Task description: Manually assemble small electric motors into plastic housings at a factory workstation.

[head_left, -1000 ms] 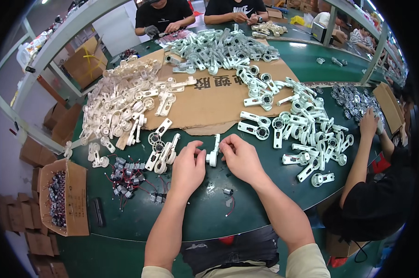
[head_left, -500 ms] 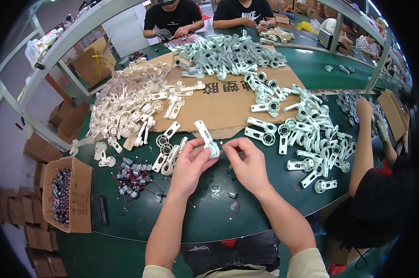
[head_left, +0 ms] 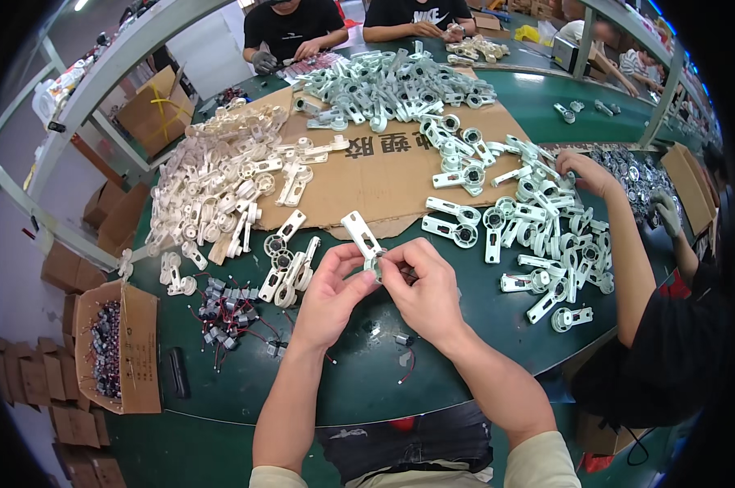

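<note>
1. Housing, pale plastic, slotted arm and round end: in both hands, arm rising above the grip, tilted left; round end within the fingers.
2. Left-hand grip: thumb and fingers closed on the round end.
3. Right-hand grip: fingertips touching that end; cannot tell how far apart, or whether they pinch a small part.
4. Step, as judged: fitting or adjusting something at the round end. Next move seems to call for steady left-hand support and fine right-finger control.
5. Near the grip: wired motor below, on the desk; motor pile lower left; pale green housings right.
</note>
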The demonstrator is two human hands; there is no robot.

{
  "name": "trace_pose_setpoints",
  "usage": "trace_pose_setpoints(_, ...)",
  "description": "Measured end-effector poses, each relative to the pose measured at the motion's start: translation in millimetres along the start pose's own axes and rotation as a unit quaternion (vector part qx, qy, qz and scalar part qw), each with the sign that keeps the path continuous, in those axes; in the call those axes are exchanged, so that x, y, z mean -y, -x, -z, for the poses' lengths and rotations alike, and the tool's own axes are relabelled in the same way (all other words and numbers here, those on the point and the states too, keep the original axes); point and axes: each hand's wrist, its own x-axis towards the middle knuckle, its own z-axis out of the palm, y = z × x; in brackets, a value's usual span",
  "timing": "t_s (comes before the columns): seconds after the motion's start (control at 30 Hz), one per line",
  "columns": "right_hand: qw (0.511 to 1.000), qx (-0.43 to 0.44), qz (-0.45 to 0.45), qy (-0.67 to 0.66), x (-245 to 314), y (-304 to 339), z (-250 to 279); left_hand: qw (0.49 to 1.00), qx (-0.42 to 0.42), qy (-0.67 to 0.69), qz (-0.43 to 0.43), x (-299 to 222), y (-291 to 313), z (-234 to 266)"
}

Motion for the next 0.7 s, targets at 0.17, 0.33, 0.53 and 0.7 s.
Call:
trace_pose_setpoints(0.17, 1.000, -0.005, -0.002, 0.004, -1.2, 1.6, -0.9, 1.000, 0.001, 0.026, -0.006, 0.6, 0.6, -5.6)
trace_pose_setpoints(0.33, 1.000, 0.006, 0.023, 0.015, -2.5, 0.8, -0.6, 1.000, 0.006, -0.020, -0.015, 2.6, 0.9, -0.8)
trace_pose_setpoints(0.53, 1.000, 0.026, 0.005, 0.013, -6.1, -0.6, 2.5, 0.999, 0.013, -0.039, -0.013, 3.3, -0.2, -1.1)
trace_pose_setpoints(0.7, 0.995, 0.067, 0.038, 0.069, -6.9, -3.2, 5.2, 0.997, 0.025, -0.068, -0.006, 4.0, 1.4, 3.5)
